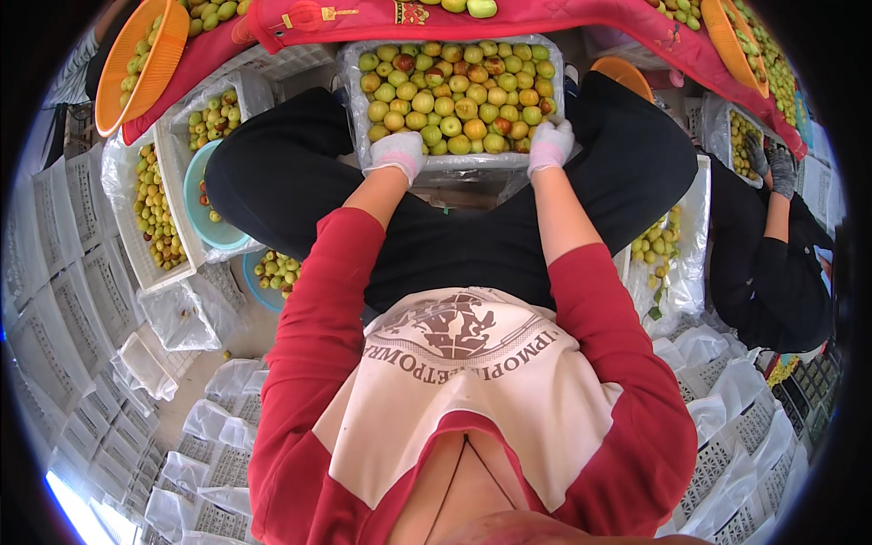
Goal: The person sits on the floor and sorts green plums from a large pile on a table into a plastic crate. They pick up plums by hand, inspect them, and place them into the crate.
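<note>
A plastic-lined crate [449,162] full of green, yellow and reddish jujube fruits [453,102] stands between my knees. At its near left corner my left hand [398,151], in a white and pink glove, rests on the rim and lining, its fingers partly hidden. My right hand [552,142], gloved alike, is closed on the lined rim at the near right corner, with the fingers curled. The fruits lie close together up to the rim.
A red cloth [306,24] covers the surface ahead, with orange baskets [178,61] at its sides. Fruit crates [160,269] and a turquoise basin [197,221] stand at left. A co-worker [776,266] sits at right. Lined crates [231,470] lie behind.
</note>
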Motion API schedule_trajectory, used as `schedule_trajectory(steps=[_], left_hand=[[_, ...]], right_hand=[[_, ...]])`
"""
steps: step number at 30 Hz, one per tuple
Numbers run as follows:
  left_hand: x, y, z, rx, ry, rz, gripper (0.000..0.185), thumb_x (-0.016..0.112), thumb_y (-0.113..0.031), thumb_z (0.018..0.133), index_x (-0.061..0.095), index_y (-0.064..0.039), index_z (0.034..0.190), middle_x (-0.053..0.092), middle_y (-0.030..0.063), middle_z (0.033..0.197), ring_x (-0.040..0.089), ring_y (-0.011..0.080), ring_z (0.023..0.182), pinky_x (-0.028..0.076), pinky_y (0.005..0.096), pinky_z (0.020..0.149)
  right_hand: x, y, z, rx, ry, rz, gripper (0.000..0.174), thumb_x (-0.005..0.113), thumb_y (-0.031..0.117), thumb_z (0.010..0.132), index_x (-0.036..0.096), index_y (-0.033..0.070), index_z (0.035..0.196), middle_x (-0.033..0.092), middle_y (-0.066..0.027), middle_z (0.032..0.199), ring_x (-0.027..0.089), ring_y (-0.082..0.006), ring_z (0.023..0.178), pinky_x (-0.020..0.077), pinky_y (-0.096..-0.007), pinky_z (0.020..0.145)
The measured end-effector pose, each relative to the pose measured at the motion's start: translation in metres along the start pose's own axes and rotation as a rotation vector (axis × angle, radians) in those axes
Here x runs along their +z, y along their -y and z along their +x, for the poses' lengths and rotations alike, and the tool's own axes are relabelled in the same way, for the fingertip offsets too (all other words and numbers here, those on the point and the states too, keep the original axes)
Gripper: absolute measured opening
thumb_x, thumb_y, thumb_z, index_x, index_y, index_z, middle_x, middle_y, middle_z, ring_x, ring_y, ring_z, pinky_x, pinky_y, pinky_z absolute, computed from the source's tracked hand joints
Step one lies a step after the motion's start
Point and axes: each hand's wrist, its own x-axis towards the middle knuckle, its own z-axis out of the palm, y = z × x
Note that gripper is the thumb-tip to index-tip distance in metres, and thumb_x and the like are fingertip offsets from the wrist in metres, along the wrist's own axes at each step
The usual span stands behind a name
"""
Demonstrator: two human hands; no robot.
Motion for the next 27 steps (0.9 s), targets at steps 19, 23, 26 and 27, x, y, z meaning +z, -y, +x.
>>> schedule_trajectory(steps=[19,23,26,27], left_hand=[[0.021,-0.005,0.002,0.062,-0.162,0.016,0.017,0.057,-0.015,0.084,0.067,-0.009,0.096,0.069,0.0148,0.094,0.068,0.0319,0.088,0.055,0.0443,0.074],[0.016,-0.029,-0.004,0.219,-0.185,0.061,0.02,0.053,-0.018,0.086,0.067,-0.007,0.094,0.07,0.012,0.093,0.069,0.0291,0.086,0.055,0.0424,0.069],[0.016,-0.051,-0.005,0.422,-0.163,0.144,0.018,0.052,-0.015,0.088,0.065,-0.01,0.099,0.069,0.0103,0.098,0.069,0.0263,0.089,0.056,0.0416,0.069],[0.016,-0.056,-0.007,0.444,-0.214,0.115,0.018,0.053,-0.016,0.087,0.066,-0.011,0.098,0.07,0.0103,0.094,0.07,0.0263,0.086,0.055,0.0415,0.068]], right_hand=[[-0.007,0.004,-0.066,0.089,0.661,-0.256,0.05,0.066,0.029,0.08,0.056,0.0,0.119,0.064,-0.0265,0.109,0.06,-0.0421,0.106,0.0466,-0.0456,0.092],[-0.001,-0.004,-0.065,0.049,0.658,-0.245,0.049,0.065,0.03,0.081,0.057,0.001,0.119,0.064,-0.0266,0.11,0.06,-0.0419,0.105,0.0467,-0.0461,0.091],[0.002,-0.011,-0.066,0.013,0.634,-0.27,0.047,0.066,0.026,0.081,0.057,0.0,0.119,0.065,-0.0259,0.108,0.061,-0.0409,0.104,0.0474,-0.0444,0.09],[0.002,-0.013,-0.067,0.007,0.633,-0.221,0.046,0.066,0.023,0.081,0.056,-0.001,0.119,0.065,-0.0256,0.107,0.062,-0.04,0.103,0.048,-0.0428,0.089]])
